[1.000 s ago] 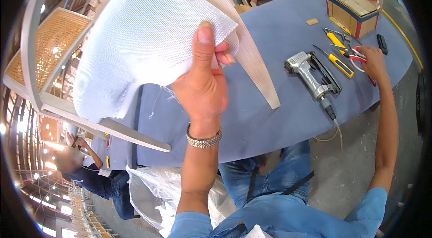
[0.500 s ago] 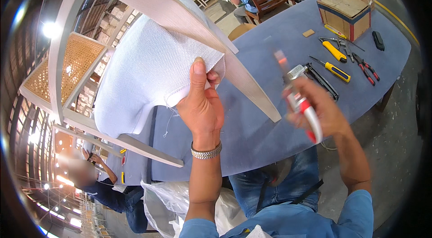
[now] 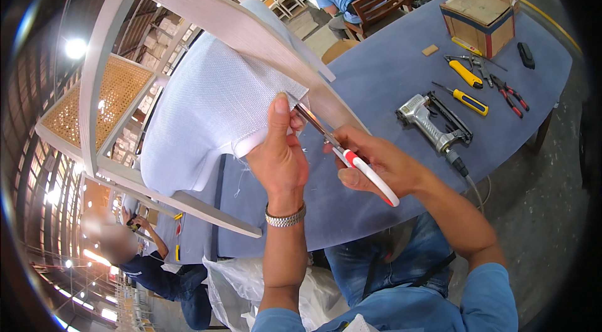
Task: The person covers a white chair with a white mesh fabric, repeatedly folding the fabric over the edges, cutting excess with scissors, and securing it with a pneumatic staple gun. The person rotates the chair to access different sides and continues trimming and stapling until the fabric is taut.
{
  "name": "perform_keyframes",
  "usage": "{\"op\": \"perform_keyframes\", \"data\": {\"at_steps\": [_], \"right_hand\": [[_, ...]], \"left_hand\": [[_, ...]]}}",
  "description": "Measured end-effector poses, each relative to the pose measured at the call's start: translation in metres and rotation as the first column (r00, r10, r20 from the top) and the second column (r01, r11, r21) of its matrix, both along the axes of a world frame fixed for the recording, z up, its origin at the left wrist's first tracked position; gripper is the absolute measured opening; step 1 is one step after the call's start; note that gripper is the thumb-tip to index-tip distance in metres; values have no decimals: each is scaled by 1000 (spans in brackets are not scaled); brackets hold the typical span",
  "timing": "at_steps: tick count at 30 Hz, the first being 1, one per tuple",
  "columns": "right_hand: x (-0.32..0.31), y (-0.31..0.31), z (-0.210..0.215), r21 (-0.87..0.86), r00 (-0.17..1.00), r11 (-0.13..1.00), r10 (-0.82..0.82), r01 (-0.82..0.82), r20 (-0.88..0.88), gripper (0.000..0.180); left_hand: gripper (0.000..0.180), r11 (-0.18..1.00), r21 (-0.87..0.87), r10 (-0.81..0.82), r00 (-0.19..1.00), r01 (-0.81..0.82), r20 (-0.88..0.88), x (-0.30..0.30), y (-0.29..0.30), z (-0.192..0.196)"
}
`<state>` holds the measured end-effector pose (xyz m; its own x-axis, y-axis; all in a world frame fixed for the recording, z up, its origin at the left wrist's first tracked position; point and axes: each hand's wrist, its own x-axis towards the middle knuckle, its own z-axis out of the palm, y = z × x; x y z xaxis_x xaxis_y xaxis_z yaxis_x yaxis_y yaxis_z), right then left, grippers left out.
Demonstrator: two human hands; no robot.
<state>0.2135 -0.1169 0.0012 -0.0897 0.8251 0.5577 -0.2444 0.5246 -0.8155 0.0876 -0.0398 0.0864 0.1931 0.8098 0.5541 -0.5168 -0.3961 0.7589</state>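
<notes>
A pale wooden chair (image 3: pixel 207 2) with a woven cane panel (image 3: pixel 110 100) lies tipped on the table in front of me. Light grey-white upholstery fabric (image 3: pixel 194 96) covers its seat, with a loose flap and frayed threads at the near edge. My left hand (image 3: pixel 279 156) pinches that flap between thumb and fingers. Red-and-white handled scissors (image 3: pixel 370 176) are gripped in my right hand (image 3: pixel 379 166). Their blades reach the fabric's edge just beside my left thumb; the blades' far ends are partly hidden by the cloth.
On the blue-grey covered table (image 3: pixel 351 225) lie a staple gun (image 3: pixel 429 122) with a hose, a yellow screwdriver (image 3: pixel 469 101), a yellow-handled cutter (image 3: pixel 465 73), red-handled pliers (image 3: pixel 509 96) and a cardboard box (image 3: pixel 478 24). Co-workers are at the far side and at left.
My right hand has brought the scissors leftward from over the table to the fabric's edge. The staple gun, partly covered before, now shows fully. The chair has shifted slightly.
</notes>
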Motion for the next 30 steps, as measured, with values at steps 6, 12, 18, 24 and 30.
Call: {"op": "perform_keyframes", "data": {"at_steps": [6, 12, 18, 24, 30], "right_hand": [[-17, 10, 9, 13, 1000, 1000, -1, 1, 12, 57], [-39, 6, 22, 15, 996, 997, -80, 80, -26, 44], [-53, 5, 21, 16, 991, 993, -115, 116, -61, 40], [-60, 1, 29, -2, 972, 974, -225, 226, -71, 55], [-70, 6, 27, 13, 938, 940, -339, 341, -67, 53]], "left_hand": [[21, 997, 75, 20, 997, -15, -73, -14, 4, 3], [24, 1000, 5, 12, 991, -11, -134, -26, 2, 11], [22, 998, 41, 49, 991, -45, -123, -30, 5, 10], [22, 999, 33, 18, 995, -15, -101, -32, 8, 12], [24, 996, 82, 40, 992, -31, -121, -38, 11, 13]]}}
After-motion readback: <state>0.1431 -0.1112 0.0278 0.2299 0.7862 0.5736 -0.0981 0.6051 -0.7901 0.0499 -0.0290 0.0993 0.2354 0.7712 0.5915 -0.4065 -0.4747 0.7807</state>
